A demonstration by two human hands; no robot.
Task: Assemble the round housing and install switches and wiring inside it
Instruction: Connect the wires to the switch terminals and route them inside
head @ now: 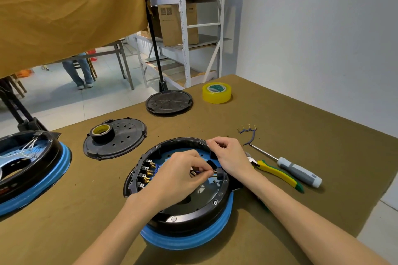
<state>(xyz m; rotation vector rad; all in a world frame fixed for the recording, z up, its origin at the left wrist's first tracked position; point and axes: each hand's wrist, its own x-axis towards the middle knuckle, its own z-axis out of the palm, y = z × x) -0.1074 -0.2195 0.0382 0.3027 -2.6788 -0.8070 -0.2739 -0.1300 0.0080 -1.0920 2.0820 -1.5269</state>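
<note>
Housing (pixel 193 206), black on its blue ring, sits on the tabletop (pixel 301 127) with switches (pixel 148 170) lining its left wall. A small connector is pinched at the right wall by the left hand (pixel 181 175), while the rim is gripped by the right hand (pixel 229 155). A skewed push could bend the terminal, or the blue wire (pixel 201 171) could be tugged loose.

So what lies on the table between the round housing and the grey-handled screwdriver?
In the head view, the yellow-green pliers lie between the round housing and the screwdriver, roughly parallel to it.
</note>
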